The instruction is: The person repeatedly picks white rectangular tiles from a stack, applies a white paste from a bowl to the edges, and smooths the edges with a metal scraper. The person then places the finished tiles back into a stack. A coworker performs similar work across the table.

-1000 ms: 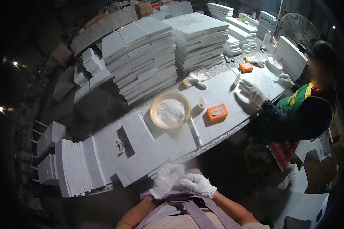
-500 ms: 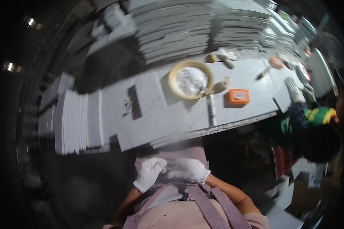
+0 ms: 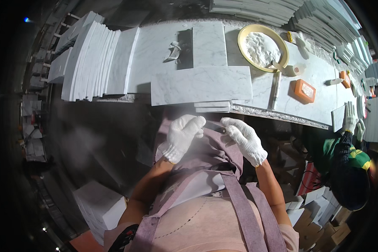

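In the head view, a yellow bowl [image 3: 242, 49] is set on the worktop [image 3: 262, 90], and white, powdery-looking material [image 3: 260, 46] is heaped inside it; a pale scraper [image 3: 278, 66] is rested at the bowl's near rim; a small translucent container [image 3: 299, 69] is placed just beside the bowl, its contents hard to make out; a closed-looking orange box [image 3: 305, 91] is seen nearer the front edge, and a slim white tube [image 3: 276, 92] is laid between it and the marble slab [image 3: 201, 86]; that slab is laid crosswise at the front edge, above a short stack of pieces [image 3: 212, 106]; the left grip [image 3: 182, 136], a white-gloved hand, is raised before the mauve apron [image 3: 197, 157], with fingers bent and thumb brought near them; the right grip [image 3: 242, 139], likewise gloved, is turned inward toward it, with fingers curled; both are held just short of the slab, apart from each other; a faint pale streak is seen between them, so whether anything is grasped by either cannot be told; both forearms are angled upward from the lower edge.
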{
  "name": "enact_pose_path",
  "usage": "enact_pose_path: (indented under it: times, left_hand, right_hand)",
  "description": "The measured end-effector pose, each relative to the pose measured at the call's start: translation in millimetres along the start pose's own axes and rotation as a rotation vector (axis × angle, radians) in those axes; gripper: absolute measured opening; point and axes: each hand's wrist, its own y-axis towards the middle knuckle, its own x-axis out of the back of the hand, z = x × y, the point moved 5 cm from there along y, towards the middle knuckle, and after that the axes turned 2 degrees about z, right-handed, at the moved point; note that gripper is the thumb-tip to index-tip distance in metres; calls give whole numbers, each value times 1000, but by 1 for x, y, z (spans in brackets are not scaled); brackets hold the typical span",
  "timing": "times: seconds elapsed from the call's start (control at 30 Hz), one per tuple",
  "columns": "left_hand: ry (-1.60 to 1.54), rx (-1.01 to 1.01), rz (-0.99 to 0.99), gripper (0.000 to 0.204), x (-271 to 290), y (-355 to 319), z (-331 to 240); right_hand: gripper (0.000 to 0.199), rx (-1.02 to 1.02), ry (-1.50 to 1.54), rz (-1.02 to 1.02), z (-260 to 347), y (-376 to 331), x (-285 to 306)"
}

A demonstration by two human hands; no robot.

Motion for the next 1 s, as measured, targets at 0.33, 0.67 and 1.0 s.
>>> enact_pose_path:
  times: [0.33, 0.67, 1.0]
  left_hand:
    - [162, 72, 241, 22, -3, 26, 2]
    - [294, -18, 294, 24, -6, 44, -1]
    - [656, 73, 310, 30, -12, 49, -24]
  right_hand:
    - [35, -159, 134, -108, -25, -6, -27]
    - [38, -197, -20, -140, -15, 10, -32]
    - [36, -109, -76, -131, -22, 34, -30]
